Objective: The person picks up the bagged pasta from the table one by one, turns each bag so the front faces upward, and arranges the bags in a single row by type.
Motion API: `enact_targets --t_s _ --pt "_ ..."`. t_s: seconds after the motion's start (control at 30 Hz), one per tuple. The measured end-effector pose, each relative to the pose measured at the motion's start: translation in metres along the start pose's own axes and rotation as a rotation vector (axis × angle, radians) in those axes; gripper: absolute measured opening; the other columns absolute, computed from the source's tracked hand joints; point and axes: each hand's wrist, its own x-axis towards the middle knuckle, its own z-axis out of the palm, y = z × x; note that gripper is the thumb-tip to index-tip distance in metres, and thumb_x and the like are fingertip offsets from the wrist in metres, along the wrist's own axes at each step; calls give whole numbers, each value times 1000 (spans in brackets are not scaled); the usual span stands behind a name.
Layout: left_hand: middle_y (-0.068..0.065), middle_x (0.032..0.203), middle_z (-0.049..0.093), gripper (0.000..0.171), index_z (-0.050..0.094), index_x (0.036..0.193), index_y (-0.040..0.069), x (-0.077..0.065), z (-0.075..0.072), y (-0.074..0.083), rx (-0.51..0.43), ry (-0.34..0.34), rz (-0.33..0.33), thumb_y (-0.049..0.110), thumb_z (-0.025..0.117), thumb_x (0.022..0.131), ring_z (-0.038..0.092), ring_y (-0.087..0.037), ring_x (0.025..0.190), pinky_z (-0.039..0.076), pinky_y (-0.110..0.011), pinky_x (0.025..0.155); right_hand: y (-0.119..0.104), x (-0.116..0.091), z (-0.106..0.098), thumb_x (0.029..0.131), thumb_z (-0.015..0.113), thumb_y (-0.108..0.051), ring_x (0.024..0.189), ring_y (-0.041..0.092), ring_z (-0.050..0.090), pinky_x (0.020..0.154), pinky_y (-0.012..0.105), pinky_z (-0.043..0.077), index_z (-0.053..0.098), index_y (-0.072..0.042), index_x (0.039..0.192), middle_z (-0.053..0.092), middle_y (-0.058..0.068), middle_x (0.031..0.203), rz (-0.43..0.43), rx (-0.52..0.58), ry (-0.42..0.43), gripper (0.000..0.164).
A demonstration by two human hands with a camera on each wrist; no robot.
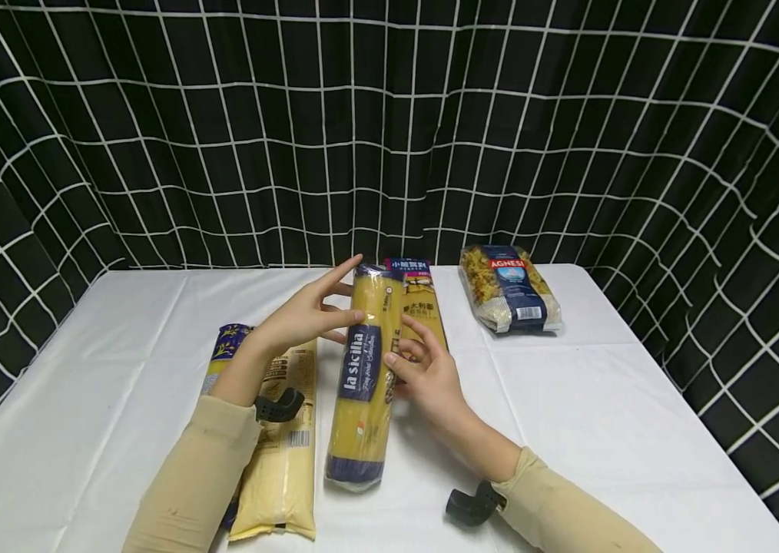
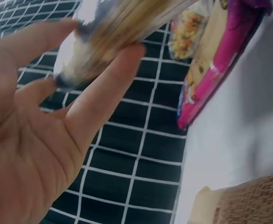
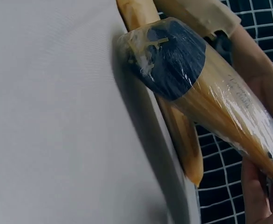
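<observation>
Nearest is the cream pack [image 1: 275,491], just left of the la sicilia pack [image 1: 355,426], whose low end looks unsupported over the table [image 1: 604,445], so imo that slick wrap could slip and swing into its neighbor if either pinch goes lax. Farther up, the right hand [image 1: 434,380] grips its right edge, thumb in front, and the left hand [image 1: 299,311] pinches near the top, so it's sandwiched between both sets of fingers. The purple-topped pack [image 1: 425,307] is behind, Agnesi bag [image 1: 503,288] off right.
</observation>
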Motion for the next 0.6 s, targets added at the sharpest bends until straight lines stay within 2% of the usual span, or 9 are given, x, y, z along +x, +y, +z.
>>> enact_targets --t_s 0.17,0.4,0.5,0.6 --pt "-22 154 42 92 18 165 45 -2 6 -6 -70 13 -5 11 71 99 65 -44 119 63 -47 81 -3 4 -2 99 62 7 80 12 73 62 29 62 39 -13 158 68 3 112 7 1 6 66" --pt "-20 160 40 91 21 167 37 -6 11 -15 -45 6 -28 8 72 98 67 -38 119 62 -43 86 -2 18 -6 101 64 2 81 12 73 68 34 64 42 -14 159 67 12 118 37 -61 46 64" --pt "-20 161 39 90 22 167 35 -5 10 -17 -43 22 -40 7 72 97 66 -39 120 62 -43 87 -3 26 -5 101 65 0 80 12 72 71 36 64 43 -14 158 67 13 118 55 -80 54 63" --pt "-21 160 40 88 25 167 30 1 7 -21 -44 46 -53 7 73 97 65 -40 122 62 -42 89 -4 37 -5 101 65 -3 77 13 72 68 35 64 43 -14 158 68 10 116 73 -81 45 62"
